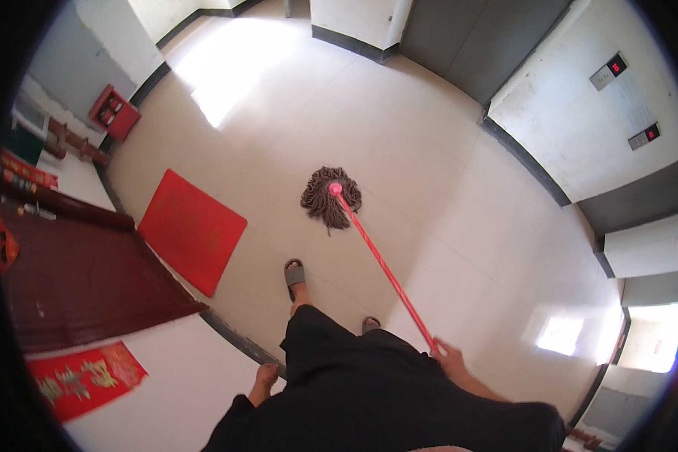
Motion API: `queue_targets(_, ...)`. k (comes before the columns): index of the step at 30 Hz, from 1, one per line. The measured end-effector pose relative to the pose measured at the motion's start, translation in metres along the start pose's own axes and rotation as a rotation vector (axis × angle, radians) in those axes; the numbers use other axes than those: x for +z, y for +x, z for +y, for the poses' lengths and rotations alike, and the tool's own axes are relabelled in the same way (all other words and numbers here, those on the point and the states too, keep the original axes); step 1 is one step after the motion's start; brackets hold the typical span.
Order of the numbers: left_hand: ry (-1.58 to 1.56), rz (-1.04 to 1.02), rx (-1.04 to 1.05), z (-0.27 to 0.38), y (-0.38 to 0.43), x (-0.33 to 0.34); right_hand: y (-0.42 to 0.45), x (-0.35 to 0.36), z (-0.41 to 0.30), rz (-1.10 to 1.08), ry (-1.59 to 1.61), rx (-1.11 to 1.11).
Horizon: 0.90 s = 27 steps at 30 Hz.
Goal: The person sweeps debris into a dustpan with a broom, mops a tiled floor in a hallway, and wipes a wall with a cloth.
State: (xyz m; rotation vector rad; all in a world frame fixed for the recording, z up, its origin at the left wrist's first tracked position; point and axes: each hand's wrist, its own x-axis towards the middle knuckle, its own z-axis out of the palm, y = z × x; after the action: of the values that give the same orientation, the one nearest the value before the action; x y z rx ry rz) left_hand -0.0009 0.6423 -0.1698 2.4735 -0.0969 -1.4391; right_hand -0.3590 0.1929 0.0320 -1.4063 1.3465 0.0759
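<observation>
My right hand (447,357) is closed around the upper end of a red mop handle (385,266), beside my black shirt. The handle slants away to a pink socket above a brown-grey string mop head (323,198), whose strands lie spread on the pale tiled floor in front of my feet. My left hand (266,376) hangs at my left side near the wall, away from the mop; its fingers look curled, and nothing shows in it. Grey slippers are on my feet, the left one (294,277) further forward.
A red doormat (193,230) lies on the left before a dark red door (90,271). Further off, a red fire extinguisher box (116,113) stands by the wall. Grey elevator doors (457,39) and white walls with dark baseboards (525,161) bound the floor ahead and right.
</observation>
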Motion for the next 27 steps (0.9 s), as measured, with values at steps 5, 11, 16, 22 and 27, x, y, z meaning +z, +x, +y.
queue_targets(5, -0.334, 0.196, -0.018, 0.021, 0.059, -0.066, 0.150, 0.077, -0.173, -0.094, 0.408, 0.141)
queue_targets(11, -0.617, 0.274, 0.077, 0.110, 0.075, -0.189, 0.369, 0.209, -0.338, -0.144, 0.430, -0.066)
queue_targets(16, -0.580, 0.371, 0.119, 0.093, 0.087, -0.266, 0.450, 0.195, -0.431, 0.194, -0.310, -0.246)
queue_targets(22, -0.580, 0.262, -0.223, 0.055, 0.055, -0.269, 0.370, 0.124, -0.314, 0.200, -0.620, -0.231)
queue_targets(27, -0.474, 0.108, -0.232, 0.074, 0.040, -0.216, 0.222, 0.090, -0.096, 0.178, -0.504, -0.179)
